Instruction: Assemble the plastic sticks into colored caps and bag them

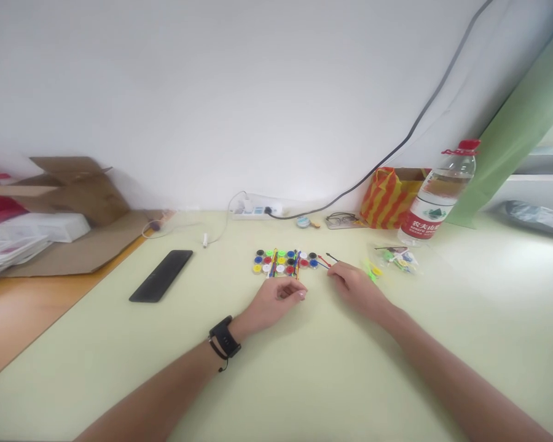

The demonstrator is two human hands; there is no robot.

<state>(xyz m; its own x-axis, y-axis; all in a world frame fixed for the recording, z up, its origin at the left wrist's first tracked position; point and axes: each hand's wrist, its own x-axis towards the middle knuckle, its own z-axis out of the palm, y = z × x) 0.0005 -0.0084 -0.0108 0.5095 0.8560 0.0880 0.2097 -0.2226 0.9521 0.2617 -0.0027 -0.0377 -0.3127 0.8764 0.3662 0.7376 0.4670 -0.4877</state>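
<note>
Small round discs (pixel 281 261) in several colours, with clear rims, are laid out in rows on the pale green table. Bundles of thin coloured plastic sticks (pixel 297 264) lie across them in two upright lines. My left hand (pixel 279 299) is just in front of the discs, its fingers curled and the thumb drawn in toward them; whether anything small is in the pinch is hidden. To the right, my right hand (pixel 357 288) rests low with its fingers together. At its fingertips are thin red, black and blue arrow-tipped sticks (pixel 324 261); what it grips is too small to tell.
Right of my right hand lie yellow-green pieces (pixel 373 271) and a clear bag of parts (pixel 400 259). Behind are a water bottle (pixel 435 196), striped bag (pixel 387 196), glasses (pixel 343 219) and power strip (pixel 253 213). A black slab (pixel 161 276) and cardboard box (pixel 87 196) are leftward.
</note>
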